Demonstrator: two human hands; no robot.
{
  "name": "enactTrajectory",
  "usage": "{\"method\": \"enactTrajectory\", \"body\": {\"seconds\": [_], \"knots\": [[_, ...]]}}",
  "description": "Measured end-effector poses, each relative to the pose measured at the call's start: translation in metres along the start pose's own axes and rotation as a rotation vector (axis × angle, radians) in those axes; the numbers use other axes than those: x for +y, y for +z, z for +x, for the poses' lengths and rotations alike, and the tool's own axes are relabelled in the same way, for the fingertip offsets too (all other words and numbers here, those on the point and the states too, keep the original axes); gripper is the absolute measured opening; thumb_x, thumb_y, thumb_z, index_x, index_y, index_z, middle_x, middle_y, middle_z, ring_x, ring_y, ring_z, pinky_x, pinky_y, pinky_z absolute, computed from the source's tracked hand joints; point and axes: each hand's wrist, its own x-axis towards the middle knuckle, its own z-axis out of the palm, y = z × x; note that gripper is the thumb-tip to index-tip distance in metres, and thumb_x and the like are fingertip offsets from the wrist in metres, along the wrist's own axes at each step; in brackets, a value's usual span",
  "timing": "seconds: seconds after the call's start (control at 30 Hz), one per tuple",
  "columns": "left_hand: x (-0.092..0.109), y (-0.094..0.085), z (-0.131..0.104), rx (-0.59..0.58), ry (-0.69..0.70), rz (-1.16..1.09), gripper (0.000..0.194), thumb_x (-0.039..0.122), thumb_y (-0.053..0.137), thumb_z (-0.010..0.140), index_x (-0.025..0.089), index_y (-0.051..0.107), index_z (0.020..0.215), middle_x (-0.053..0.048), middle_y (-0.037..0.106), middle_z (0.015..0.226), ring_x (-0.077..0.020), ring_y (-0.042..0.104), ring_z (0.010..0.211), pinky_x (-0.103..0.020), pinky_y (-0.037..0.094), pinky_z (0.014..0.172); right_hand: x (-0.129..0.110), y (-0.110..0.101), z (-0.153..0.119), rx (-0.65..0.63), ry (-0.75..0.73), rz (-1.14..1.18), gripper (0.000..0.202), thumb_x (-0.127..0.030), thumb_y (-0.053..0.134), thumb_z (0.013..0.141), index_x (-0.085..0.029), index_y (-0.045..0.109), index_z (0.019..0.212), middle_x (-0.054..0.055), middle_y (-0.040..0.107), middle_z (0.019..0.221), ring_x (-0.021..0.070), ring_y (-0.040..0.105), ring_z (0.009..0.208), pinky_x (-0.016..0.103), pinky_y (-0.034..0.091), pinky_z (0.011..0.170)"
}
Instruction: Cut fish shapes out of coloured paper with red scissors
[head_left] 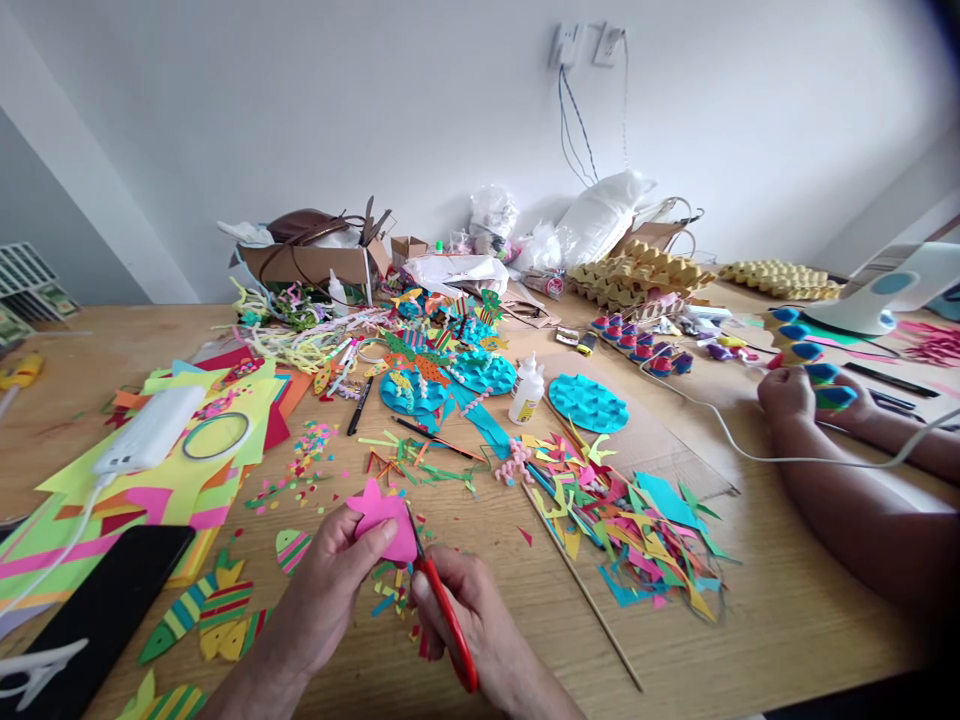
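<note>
My left hand (330, 575) pinches a pink paper cutout (375, 515) with pointed tips at its upper left. Red-handled scissors (448, 612) are gripped in my right hand (472, 620), their blades against the right edge of the pink paper. Small paper scraps (390, 590) lie on the table under both hands. A striped paper fish (291, 548) rests just left of my left hand, and more striped fish (225, 610) lie farther left. Paper offcuts (645, 540) in many colours form a pile to the right, beside a thin wooden stick (585, 590).
Coloured sheets (270, 400) carry a white power bank (150, 430), with a black phone (105, 610) nearby. Glue bottles (528, 392) and blue egg-carton ovals (587, 403) stand ahead. At right, another person's hands (787, 400) hold a painted egg-carton strip (795, 350); a white cable (765, 458) crosses there.
</note>
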Motion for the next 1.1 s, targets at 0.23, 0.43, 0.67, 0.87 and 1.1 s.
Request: {"method": "enactTrajectory", "body": {"seconds": [0.23,0.43,0.67,0.87,1.1], "knots": [[-0.001,-0.002,-0.003,-0.015,-0.007,-0.012,0.013,0.027,0.070,0.063,0.017,0.062,0.063,0.003,0.061,0.058,-0.0135,0.051,0.060,-0.025,0.043,0.063,0.000,0.003,-0.002,0.023,0.021,-0.007,0.050,-0.065,0.043,0.078,-0.017,0.042,0.060,-0.007,0.037,0.044,0.0046,0.035,0.037,0.014,0.028,0.035],[0.001,-0.002,-0.002,-0.022,-0.002,-0.013,0.012,0.027,0.071,0.061,0.017,0.063,0.062,0.003,0.059,0.058,-0.0134,0.050,0.060,-0.024,0.043,0.062,-0.001,0.002,-0.002,0.015,0.033,-0.018,0.054,-0.069,0.042,0.075,-0.018,0.042,0.060,-0.007,0.037,0.044,0.0049,0.035,0.037,0.015,0.028,0.035],[0.004,-0.006,-0.001,-0.038,-0.009,0.030,0.012,0.026,0.071,0.062,0.017,0.063,0.062,0.003,0.058,0.061,-0.0140,0.049,0.064,-0.025,0.042,0.064,0.005,0.003,-0.002,-0.003,0.021,-0.055,0.049,-0.063,0.042,0.079,-0.018,0.041,0.060,-0.006,0.039,0.046,0.0057,0.037,0.038,0.015,0.029,0.036],[0.005,-0.014,-0.003,-0.098,0.031,0.155,0.009,0.027,0.065,0.068,0.018,0.064,0.068,0.002,0.060,0.065,-0.0149,0.049,0.066,-0.025,0.042,0.065,-0.011,-0.008,-0.001,0.061,-0.064,-0.029,0.046,-0.062,0.048,0.076,-0.017,0.046,0.067,-0.005,0.042,0.055,0.0085,0.040,0.048,0.019,0.034,0.044],[0.004,-0.014,0.000,-0.200,0.100,0.582,0.008,0.023,0.064,0.065,0.018,0.065,0.060,0.002,0.061,0.056,-0.0157,0.051,0.056,-0.021,0.037,0.052,-0.036,-0.016,0.009,0.169,-0.140,0.050,0.031,-0.034,0.070,0.066,-0.017,0.049,0.082,-0.001,0.053,0.075,0.0106,0.045,0.062,0.021,0.038,0.056]]}}
